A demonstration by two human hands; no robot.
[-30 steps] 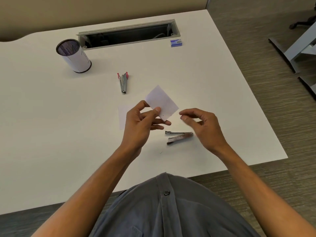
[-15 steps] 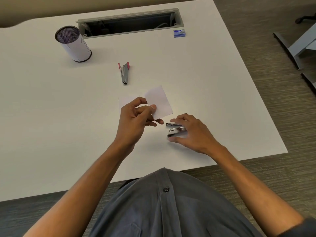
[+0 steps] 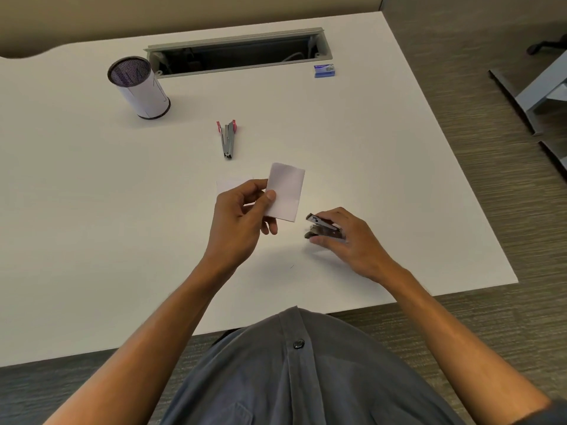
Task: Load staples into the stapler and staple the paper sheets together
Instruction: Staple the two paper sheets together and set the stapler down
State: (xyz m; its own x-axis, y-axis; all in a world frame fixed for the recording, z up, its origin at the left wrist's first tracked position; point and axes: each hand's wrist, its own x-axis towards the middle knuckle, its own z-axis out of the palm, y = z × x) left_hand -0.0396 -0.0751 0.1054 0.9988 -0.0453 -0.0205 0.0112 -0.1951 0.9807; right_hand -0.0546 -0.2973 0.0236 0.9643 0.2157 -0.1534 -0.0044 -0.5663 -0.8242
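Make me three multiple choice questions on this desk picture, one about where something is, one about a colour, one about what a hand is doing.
1. Where is the staple box?
A. Beside the far cable slot's right end
B. Inside the mesh cup
C. Under the paper

2. What colour are the grips on the stapler lying mid-desk?
A. Green
B. Red
C. Yellow

3. What is the right hand doing?
A. Lying flat and empty
B. Gripping a metal stapler
C. Holding the paper

Answers:
1 A: the blue box sits on the desk just right of the slot, away from the cup.
2 B: red tabs show at its far end.
3 B: its fingers curl round the metal stapler, while the left hand pinches the paper.
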